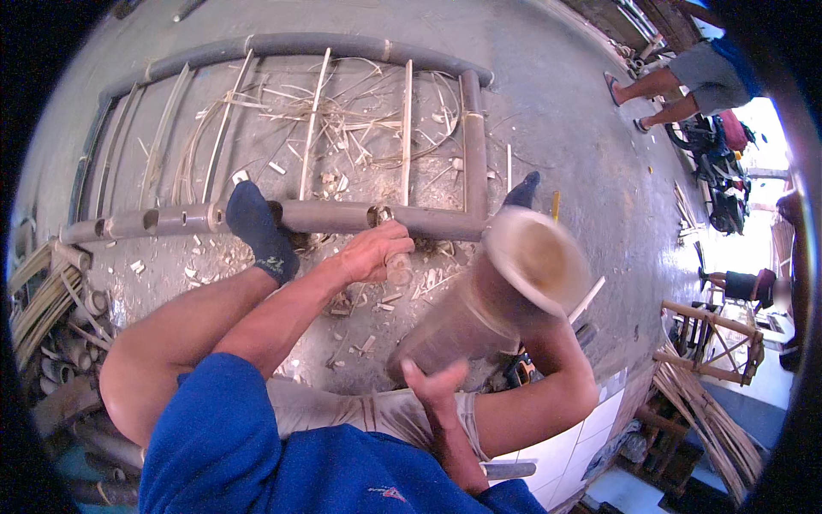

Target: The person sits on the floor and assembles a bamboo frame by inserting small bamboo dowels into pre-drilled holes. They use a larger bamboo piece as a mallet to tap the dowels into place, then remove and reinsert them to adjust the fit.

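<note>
My left hand (377,251) is closed beside a holed bamboo pole (334,217), the near side of a frame on the floor. A short rounded piece (399,272) shows under its fingers, but I cannot make out its kind. On the right, a thick bamboo tube (467,321) stands tilted, blurred by motion. Its pale, ring-shaped end faces up, above my right knee. Around the tube's lower end, my right hand (435,383) is closed, with the thumb along the near side. The fingers are partly smeared.
Thin slats (315,124) cross the bamboo frame (300,43). Cut strips (360,111) and chips litter the floor. Bamboo pieces (60,368) are piled at left. At right are a bamboo stand (715,334), long strips (711,420) and a motorcycle (719,180). A person (685,86) stands at far right.
</note>
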Available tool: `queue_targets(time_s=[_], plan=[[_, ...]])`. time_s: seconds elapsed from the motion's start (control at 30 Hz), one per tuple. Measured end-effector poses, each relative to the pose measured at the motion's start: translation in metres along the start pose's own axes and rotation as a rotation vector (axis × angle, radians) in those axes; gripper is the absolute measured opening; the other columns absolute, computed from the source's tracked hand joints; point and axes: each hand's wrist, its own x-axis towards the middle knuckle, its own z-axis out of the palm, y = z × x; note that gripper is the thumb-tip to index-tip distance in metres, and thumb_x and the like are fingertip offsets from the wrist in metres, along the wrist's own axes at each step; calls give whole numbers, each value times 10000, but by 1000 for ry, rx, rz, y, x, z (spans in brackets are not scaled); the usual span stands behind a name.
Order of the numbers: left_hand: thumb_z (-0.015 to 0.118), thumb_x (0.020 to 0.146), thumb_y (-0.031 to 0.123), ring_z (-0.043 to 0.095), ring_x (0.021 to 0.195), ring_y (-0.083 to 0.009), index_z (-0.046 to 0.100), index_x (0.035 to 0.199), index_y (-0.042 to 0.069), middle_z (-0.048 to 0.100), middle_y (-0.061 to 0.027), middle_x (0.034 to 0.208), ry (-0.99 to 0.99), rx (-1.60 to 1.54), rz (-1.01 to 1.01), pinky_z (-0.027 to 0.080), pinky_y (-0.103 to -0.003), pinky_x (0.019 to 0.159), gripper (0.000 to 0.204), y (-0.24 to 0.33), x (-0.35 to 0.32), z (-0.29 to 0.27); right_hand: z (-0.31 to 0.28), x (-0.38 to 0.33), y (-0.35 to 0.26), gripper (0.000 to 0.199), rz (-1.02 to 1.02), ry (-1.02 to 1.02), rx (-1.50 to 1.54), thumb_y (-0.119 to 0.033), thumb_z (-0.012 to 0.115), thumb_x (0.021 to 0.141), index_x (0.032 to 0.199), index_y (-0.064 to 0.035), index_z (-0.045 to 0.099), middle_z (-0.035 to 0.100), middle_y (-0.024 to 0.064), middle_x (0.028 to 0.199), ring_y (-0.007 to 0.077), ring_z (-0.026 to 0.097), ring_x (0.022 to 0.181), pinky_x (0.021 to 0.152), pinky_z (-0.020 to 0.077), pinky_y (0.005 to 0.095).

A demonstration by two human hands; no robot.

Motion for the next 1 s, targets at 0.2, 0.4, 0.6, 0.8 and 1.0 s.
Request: queue_targets(time_s=[0.2, 0.4, 0.6, 0.8, 1.0], plan=[[763, 722, 164, 554, 1003, -372, 592, 1055, 90, 560, -118, 993, -18, 39, -54, 477, -458, 872, 381, 6, 13, -2, -3, 10, -7, 678, 531, 50, -247, -249, 858, 736, 1272, 42, 560, 708, 133, 1103, 244, 690, 1003, 938, 535, 374], [777, 754, 204, 561, 1072, -371, 602, 1126, 99, 598, -108, 1060, -24, -544, -283, 469, -437, 913, 425, -8, 17, 2, 2, 24, -13, 656, 456, -41, -319, -285, 851, 762, 1275, 15, 573, 705, 109, 1115, 231, 676, 1017, 942, 525, 380], [806, 657, 126, 555, 986, -373, 588, 1004, 103, 565, -110, 970, 21, 3, -89, 458, -457, 847, 411, 3, 13, 17, -5, 18, -15, 681, 353, 45, -68, -268, 854, 750, 1279, 29, 546, 717, 140, 1090, 239, 692, 980, 922, 541, 384], [789, 630, 106, 547, 976, -348, 576, 1013, 103, 544, -93, 958, -69, 156, -62, 467, -444, 857, 438, 18, 10, 9, -34, 4, -10, 687, 366, 29, -90, -271, 847, 752, 1291, 26, 542, 713, 137, 1094, 229, 682, 981, 933, 533, 384], [813, 624, 125, 550, 1005, -334, 587, 1036, 99, 547, -87, 975, -8, 128, -104, 480, -440, 860, 471, 18, 18, 5, -39, -3, -5, 738, 424, -26, -206, -305, 851, 753, 1320, 35, 524, 724, 174, 1106, 265, 702, 1002, 945, 533, 396]])
